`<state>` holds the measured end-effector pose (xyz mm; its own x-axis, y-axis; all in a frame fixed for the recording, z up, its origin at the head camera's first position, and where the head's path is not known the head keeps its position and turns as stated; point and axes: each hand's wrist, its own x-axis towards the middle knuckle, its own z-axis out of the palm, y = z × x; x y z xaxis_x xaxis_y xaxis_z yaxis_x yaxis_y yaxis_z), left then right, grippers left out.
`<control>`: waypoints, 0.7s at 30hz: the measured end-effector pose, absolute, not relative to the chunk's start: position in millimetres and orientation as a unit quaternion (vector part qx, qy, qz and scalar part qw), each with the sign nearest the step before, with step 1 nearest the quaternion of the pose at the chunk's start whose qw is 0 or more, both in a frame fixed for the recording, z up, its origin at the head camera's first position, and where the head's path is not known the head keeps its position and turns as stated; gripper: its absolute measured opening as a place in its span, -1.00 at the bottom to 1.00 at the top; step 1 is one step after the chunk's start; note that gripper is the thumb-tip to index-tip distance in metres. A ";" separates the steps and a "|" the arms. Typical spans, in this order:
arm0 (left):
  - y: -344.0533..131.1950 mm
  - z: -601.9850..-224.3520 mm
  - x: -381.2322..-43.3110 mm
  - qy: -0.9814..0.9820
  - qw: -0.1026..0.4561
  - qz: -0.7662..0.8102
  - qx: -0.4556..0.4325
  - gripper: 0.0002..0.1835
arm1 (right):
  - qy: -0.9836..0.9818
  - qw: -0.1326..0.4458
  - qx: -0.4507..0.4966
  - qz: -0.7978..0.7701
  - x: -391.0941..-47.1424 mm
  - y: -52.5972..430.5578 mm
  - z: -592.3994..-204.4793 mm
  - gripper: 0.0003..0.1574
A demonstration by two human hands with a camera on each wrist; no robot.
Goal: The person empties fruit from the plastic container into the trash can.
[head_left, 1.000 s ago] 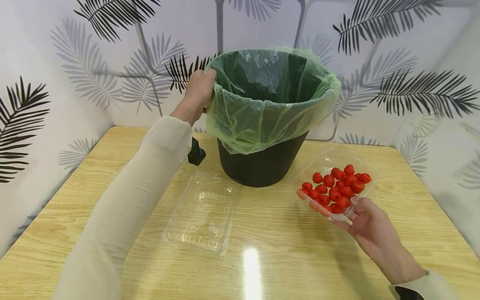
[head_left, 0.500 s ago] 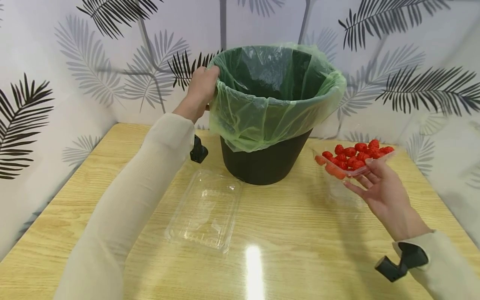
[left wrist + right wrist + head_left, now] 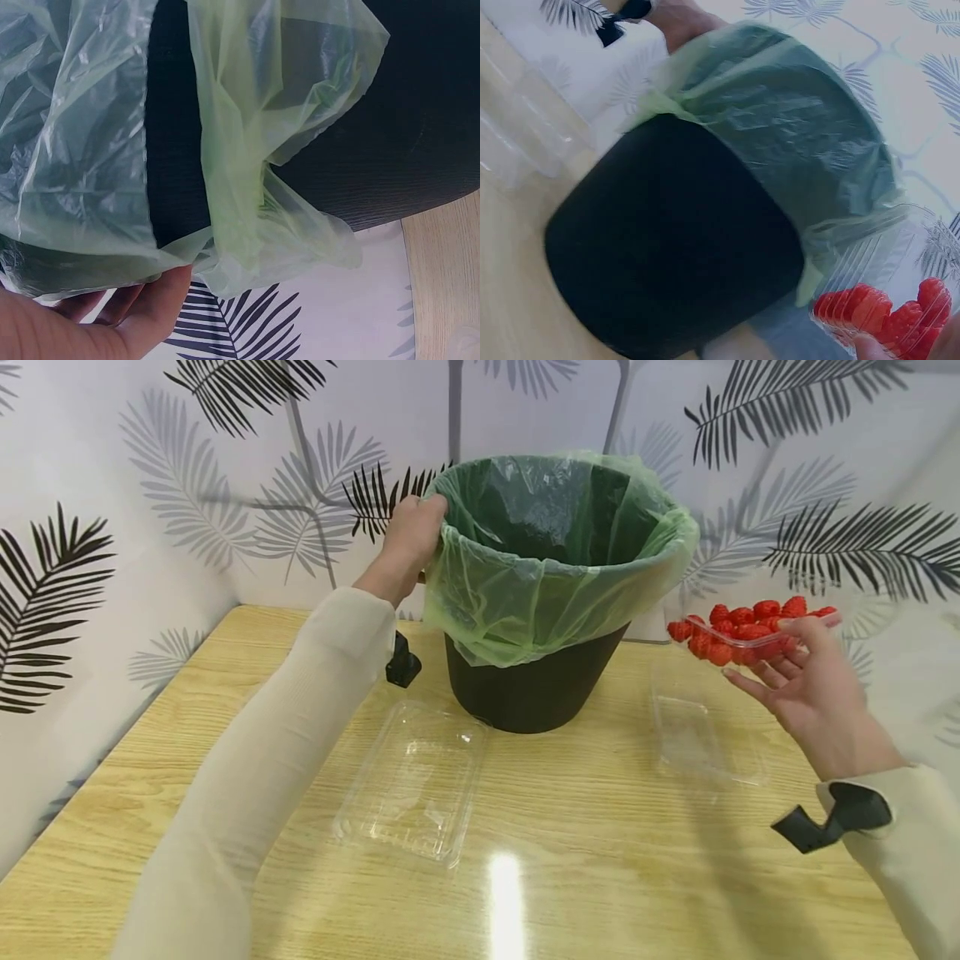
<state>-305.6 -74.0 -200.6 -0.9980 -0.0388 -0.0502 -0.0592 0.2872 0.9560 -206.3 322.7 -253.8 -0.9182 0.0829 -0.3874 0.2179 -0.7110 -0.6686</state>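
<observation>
A black bin [image 3: 528, 693] stands on the wooden table, lined with a thin green bag [image 3: 540, 602] folded over its rim. My left hand [image 3: 415, 531] grips the bagged rim on the left; in the left wrist view its fingers [image 3: 154, 311] curl at the edge of the bag. Raised to the right of the bin, a clear plastic punnet [image 3: 874, 251] carries several red raspberries [image 3: 742, 627]. My right hand [image 3: 813, 693] holds it by its near right side, thumb over the edge and fingers beneath. The bin's bottom is hidden inside.
One clear plastic tray [image 3: 412, 781] lies on the table in front of the bin, left of centre. Another clear plastic container [image 3: 693, 731] sits below the raised punnet. Behind the table [image 3: 592, 852] rises a wall [image 3: 795, 410] with a leaf pattern.
My right hand has lifted the raspberry punnet up and to the right, uncovering the clear container beneath. The left hand stays at the bin's rim.
</observation>
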 end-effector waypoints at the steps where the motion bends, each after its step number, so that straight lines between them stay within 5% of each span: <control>1: -73.9 -200.9 -305.8 0.801 0.008 0.598 -0.030 -0.74 | 0.379 0.034 0.201 -0.903 -208.4 324.3 -250.7 -0.67; 7: -73.8 -201.6 -306.7 0.803 0.011 0.595 -0.030 -0.64 | 0.425 -0.001 0.184 -0.886 -218.7 332.6 -235.6 -0.33; 12: -73.5 -200.9 -307.2 0.803 0.015 0.594 -0.028 -0.46 | 0.490 -0.041 0.188 -0.850 -227.1 338.8 -224.6 -0.23; 21: -72.4 -200.1 -305.9 0.806 0.012 0.592 -0.025 -0.50 | 0.479 -0.058 0.167 -0.860 -242.8 356.2 -199.6 -0.66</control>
